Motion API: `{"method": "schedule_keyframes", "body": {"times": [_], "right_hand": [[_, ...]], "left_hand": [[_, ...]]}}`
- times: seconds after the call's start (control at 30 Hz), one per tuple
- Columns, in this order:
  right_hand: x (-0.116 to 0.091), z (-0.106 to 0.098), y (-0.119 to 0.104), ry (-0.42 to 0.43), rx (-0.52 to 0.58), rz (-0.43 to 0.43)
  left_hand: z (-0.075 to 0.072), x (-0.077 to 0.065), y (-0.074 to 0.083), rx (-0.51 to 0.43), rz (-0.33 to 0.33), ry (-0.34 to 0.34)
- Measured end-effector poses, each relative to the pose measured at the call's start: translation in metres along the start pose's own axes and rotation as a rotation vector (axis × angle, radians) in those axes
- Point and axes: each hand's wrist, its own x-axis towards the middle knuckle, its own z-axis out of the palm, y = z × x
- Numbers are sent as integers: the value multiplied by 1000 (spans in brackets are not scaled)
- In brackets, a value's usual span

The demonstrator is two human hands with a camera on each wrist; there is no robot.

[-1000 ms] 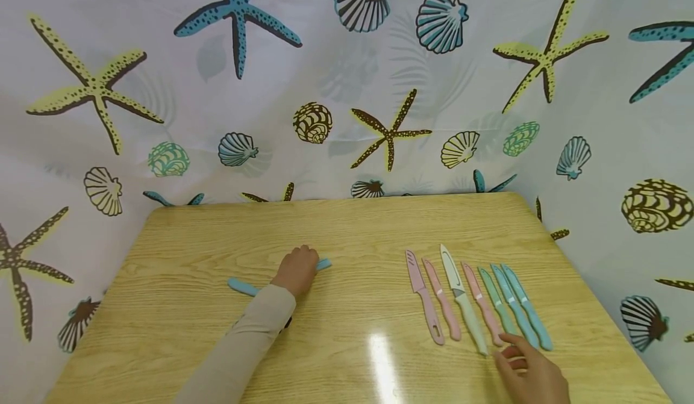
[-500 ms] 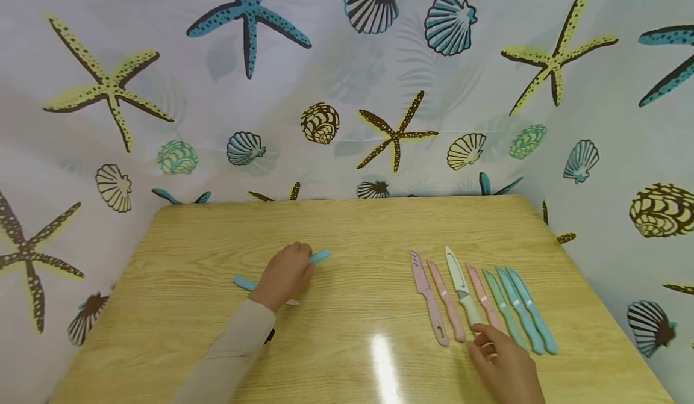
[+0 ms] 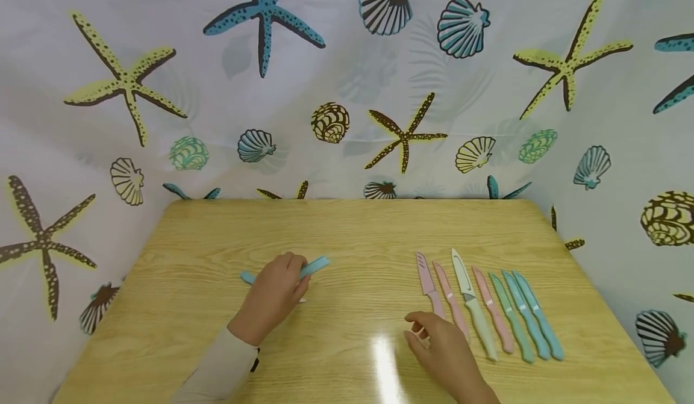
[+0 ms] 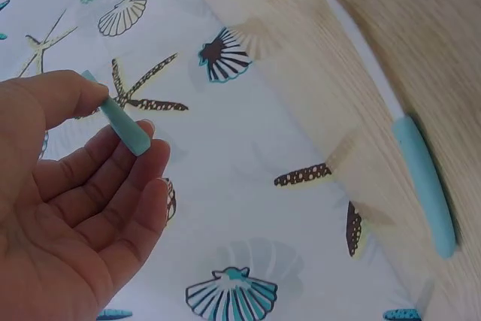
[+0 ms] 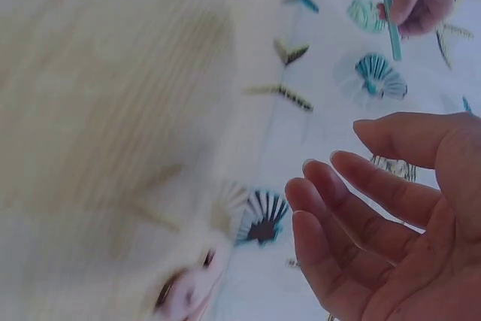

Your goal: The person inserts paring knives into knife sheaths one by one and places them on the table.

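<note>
My left hand (image 3: pixel 271 295) pinches a light blue knife sheath (image 3: pixel 315 266) between thumb and fingers, raised over the left part of the table. In the left wrist view the sheath (image 4: pixel 126 127) looks narrow and flat. Lying on the table beneath that hand is a knife with a blue handle (image 3: pixel 247 277); its bare white blade (image 4: pixel 364 46) shows in the left wrist view. My right hand (image 3: pixel 446 348) holds nothing, its fingers loosely bent. It overlaps the lower handle of the lilac knife (image 3: pixel 426 276) in the head view.
Several sheathed knives lie side by side on the right of the wooden table (image 3: pixel 347 229): pink (image 3: pixel 496 313), cream (image 3: pixel 479 326), green (image 3: pixel 512 320) and blue (image 3: pixel 542 316) ones among them. A cloth (image 3: pixel 303 61) printed with starfish and shells hangs behind and beside the table.
My right hand has moved left, from the handles on the right of the row to the lilac knife. My left hand has lifted the sheath and shifted slightly left.
</note>
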Motion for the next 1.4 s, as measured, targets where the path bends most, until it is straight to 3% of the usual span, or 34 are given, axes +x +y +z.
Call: {"method": "schedule_keyframes", "body": {"times": [0.23,0.37,0.53,0.8,1.03,1.13,1.27,1.4], "right_hand": [[25,21,-41,-109,40,-225],[36,34,-69,-188,93,-283],[51,56,-103,-225,59,-338],[74,94,-141,-157,-55,-402],[96,119,-161,-80,-187,-382],[102,128,-168,-56,-253,-379],[106,138,-176,-67,-304,-389],[109,144,-176,-78,-366,-390]], "left_hand": [[-20,-23,-9,-14,-88,32],[-30,-33,-18,-38,-143,34],[-43,-44,-32,-57,-231,32],[-54,-57,-43,-82,-340,31],[-53,-61,-48,-33,-296,121],[-54,-64,-48,-27,-299,123],[-55,-71,-46,-33,-352,110],[-54,-74,-45,-37,-351,126]]}}
